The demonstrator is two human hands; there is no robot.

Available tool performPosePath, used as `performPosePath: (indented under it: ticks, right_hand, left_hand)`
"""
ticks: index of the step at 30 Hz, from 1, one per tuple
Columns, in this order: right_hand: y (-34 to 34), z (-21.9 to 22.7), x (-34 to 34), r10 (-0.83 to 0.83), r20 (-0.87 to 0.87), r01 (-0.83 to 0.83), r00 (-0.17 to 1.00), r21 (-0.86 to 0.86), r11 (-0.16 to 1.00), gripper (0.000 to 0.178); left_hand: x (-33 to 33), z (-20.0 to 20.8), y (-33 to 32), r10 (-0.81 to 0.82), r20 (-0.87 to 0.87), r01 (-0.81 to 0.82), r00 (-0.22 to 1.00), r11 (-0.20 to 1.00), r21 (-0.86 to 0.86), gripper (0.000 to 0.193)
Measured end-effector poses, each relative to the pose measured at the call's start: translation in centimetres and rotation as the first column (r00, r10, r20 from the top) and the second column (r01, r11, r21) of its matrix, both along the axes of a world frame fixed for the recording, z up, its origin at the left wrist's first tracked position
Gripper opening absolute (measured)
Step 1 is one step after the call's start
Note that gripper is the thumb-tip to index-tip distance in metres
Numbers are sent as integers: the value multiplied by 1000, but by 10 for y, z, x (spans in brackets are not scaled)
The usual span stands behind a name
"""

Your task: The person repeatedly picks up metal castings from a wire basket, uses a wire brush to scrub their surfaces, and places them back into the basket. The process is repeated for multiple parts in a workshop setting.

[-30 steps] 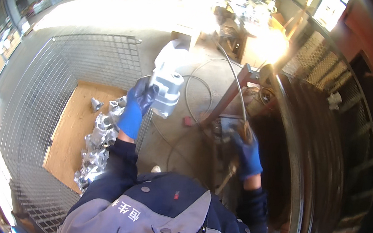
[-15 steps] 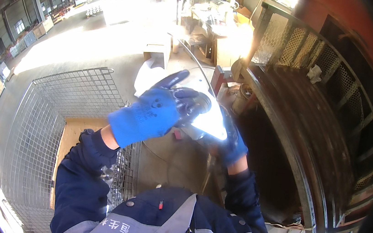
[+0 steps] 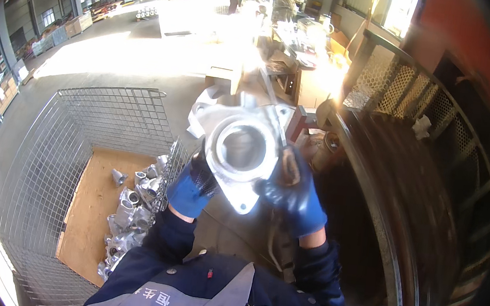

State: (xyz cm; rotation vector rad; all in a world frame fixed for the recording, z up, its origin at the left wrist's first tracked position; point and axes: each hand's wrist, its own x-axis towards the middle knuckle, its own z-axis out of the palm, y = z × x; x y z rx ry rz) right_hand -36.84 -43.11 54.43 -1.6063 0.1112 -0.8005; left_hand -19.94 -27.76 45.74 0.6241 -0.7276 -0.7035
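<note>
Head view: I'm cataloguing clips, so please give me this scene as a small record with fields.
Held part: silvery casting, round opening facing the camera
Left hand: left hand, gloved, gripping the casting's left side
Right hand: right hand, gloved, closed on a slim tool at the casting's right edge; tool kind unclear
Gloves: blue, dark over fingers
Person's left: wire bin with a casting pile on a tan board
Apart from pile: one small casting
Light: strong glare ahead

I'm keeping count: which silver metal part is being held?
The metal part in the left hand, its round opening facing the camera; the other parts lie in the wire cage.
</note>
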Motion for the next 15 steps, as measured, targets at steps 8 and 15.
performPosePath:
  ticks: [8, 15]
  right_hand:
    - [7, -38, 11, -83, -188, 50, 979, -178, 983, 39]
    - [19, -13, -81, 30, -547, -42, 836, -10, 999, 30]
  left_hand:
    - [5, -73, 28, 383, 599, -612, 703, 755, 235, 47]
    - [63, -88, 57, 493, 742, -858, 453, 468, 213, 56]
